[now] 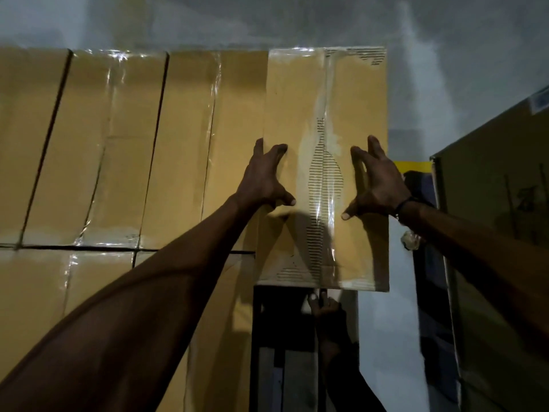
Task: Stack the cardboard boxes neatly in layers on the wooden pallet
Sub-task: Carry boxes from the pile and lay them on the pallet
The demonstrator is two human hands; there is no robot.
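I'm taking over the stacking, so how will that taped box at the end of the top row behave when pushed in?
The box probably slides stiffly: both hands press its flat face without denting it. The glossy tape may be slippery. It overhangs a gap, a third hand below, so it might tip.

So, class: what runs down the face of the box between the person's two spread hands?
In the head view, a strip of clear tape over torn, ribbed cardboard lies between the left hand and right hand on the cardboard box.
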